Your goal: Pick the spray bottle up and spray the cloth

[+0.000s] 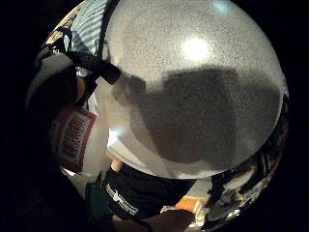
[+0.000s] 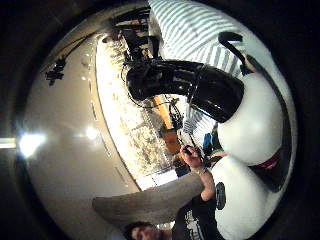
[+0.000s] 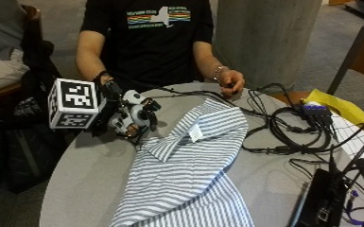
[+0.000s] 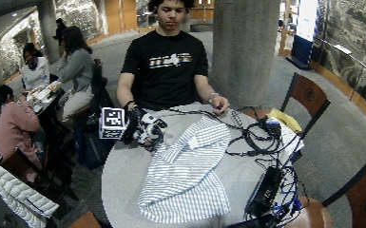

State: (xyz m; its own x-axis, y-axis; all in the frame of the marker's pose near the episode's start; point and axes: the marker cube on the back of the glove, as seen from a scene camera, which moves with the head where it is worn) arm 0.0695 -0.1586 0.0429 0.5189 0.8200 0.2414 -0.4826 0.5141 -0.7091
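Round grey speckled table (image 3: 87, 189): seated person at its far edge, black printed T-shirt.

Gloved right hand (image 3: 128, 118), raised over the table's left part, just beside the collar end of the cloth. Its fingers are curled round a white plastic spray bottle (image 3: 133, 113) with a black trigger head (image 2: 185, 87); the bottle is clear of the tabletop. In the thumb side palm view the black head and white body (image 2: 252, 125) lie close against the palm; in the little finger side palm view a pink-bordered barcode label (image 1: 75, 133) shows on the bottle's side.

Blue-and-white striped shirt, the cloth (image 3: 181, 175): spread flat down the middle of the table, collar toward the far edge, hem reaching the near edge. A small white tag (image 3: 195, 134) sits inside the collar.

Bare left hand (image 3: 230, 81): resting at the far edge of the table, right of the collar, apart from the cloth.

Black cables (image 3: 282, 127): looped in a tangle on the table's right part, near the cloth's right side.

Yellow sheet (image 3: 335, 106): at the right edge, partly under the cables.

Black flat device (image 3: 320, 201): near right edge.
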